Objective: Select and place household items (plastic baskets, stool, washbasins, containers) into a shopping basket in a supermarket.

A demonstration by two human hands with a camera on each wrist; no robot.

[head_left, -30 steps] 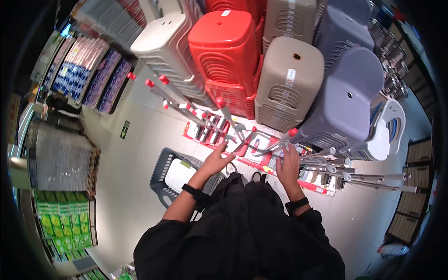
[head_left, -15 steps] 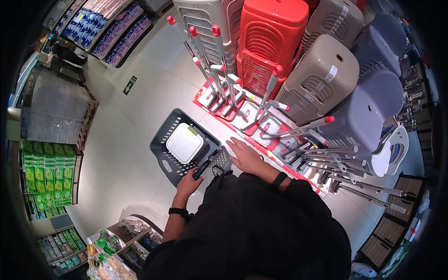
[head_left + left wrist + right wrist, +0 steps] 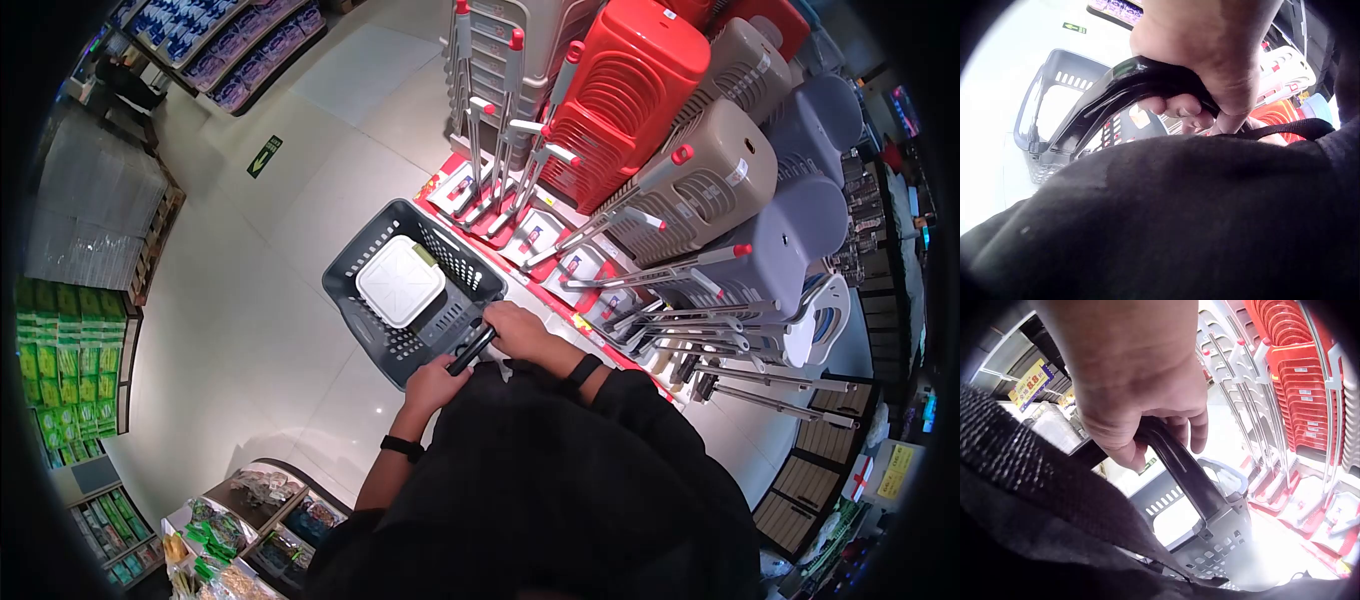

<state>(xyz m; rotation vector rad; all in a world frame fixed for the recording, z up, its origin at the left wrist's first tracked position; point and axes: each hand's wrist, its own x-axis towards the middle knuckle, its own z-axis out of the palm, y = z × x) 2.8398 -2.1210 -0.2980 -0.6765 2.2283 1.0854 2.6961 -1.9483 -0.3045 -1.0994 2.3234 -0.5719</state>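
A dark grey shopping basket (image 3: pixel 462 262) with slotted walls stands in front of me. Inside it lies a white, square-lidded box (image 3: pixel 400 283) with a green patch on one edge. Both hands grip its black handle (image 3: pixel 474 350), the left hand (image 3: pixel 434 386) at the near end and the right hand (image 3: pixel 518 331) at the far end. In the left wrist view, the left hand (image 3: pixel 1210 50) has its fingers curled under the handle (image 3: pixel 1141 74). From the right wrist, the right hand (image 3: pixel 1141 387) shows thumb and fingers round the handle (image 3: pixel 1179 465).
Right of the basket, upright poles with red-tipped grips (image 3: pixel 572 62) rise from a red-edged display base (image 3: pixel 560 300). Behind stand stacks of red stools (image 3: pixel 640 70), beige stools (image 3: pixel 725 160) and purple stools (image 3: pixel 790 230). Green packs (image 3: pixel 65 350) line the left; a produce stand (image 3: pixel 270 490) is lower left.
Both hands were over the poles' base at first. The left hand then went to the basket handle, and the right hand, previously open beside the basket, now grips it too. My view has turned.
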